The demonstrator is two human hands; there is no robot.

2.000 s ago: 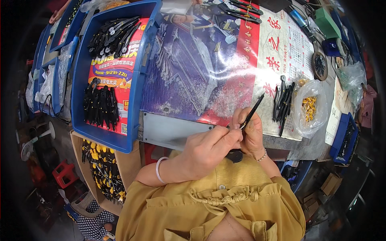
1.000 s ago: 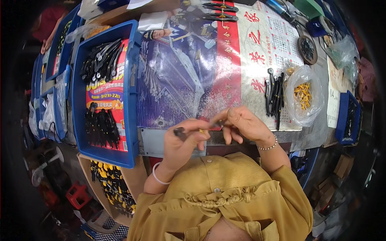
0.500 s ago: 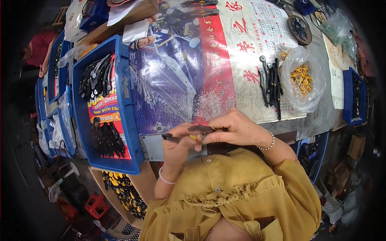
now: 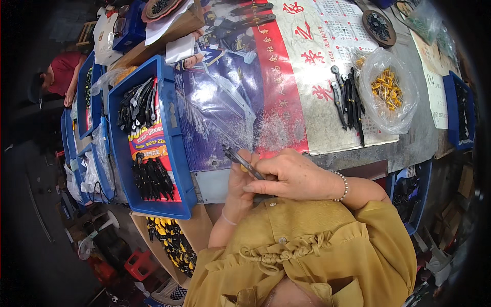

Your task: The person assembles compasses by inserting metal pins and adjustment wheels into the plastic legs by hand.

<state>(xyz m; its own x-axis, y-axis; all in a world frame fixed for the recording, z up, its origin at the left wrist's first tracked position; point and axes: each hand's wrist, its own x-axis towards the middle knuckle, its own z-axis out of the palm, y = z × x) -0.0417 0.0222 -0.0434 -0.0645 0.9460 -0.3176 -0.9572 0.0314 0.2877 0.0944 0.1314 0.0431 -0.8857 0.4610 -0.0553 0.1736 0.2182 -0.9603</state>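
Observation:
In front of my chest, both hands are closed round a slim black tool part (image 4: 250,165) with a small yellow spot near the fingers. It slants, its far end pointing up and left; its exact kind I cannot make out. My left hand (image 4: 239,179) grips it from the left, partly hidden behind my right hand (image 4: 294,174), whose fingers and thumb pinch its near end. To the right, several similar black parts (image 4: 349,102) with round ends lie on the table. Beside them a clear plastic bag (image 4: 407,105) holds yellow-headed pins (image 4: 386,88).
A blue bin (image 4: 185,169) with black parts stands on the left. Below it, a cardboard box (image 4: 204,225) holds black and yellow pieces. A round dish (image 4: 378,28) and another blue bin (image 4: 456,110) are at the right. At far left is a person (image 4: 64,77) in red.
The black part has turned from lying nearly crosswise to slanting up and left. My left hand has moved partly behind my right. The whole view has shifted slightly.

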